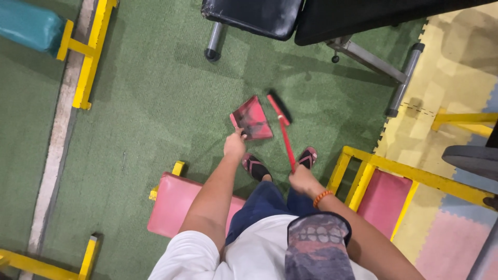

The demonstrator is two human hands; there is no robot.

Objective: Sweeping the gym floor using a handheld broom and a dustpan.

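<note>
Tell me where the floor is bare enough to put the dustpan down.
Open green turf lies left of the dustpan, between the yellow frame and the pink bench. It is crowded by the feet, the broom and the black bench legs.

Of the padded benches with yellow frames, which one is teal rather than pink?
The teal bench at the top left corner, far from both hands. The pink bench beside the left arm and the other pink bench at right are pink-padded.
</note>
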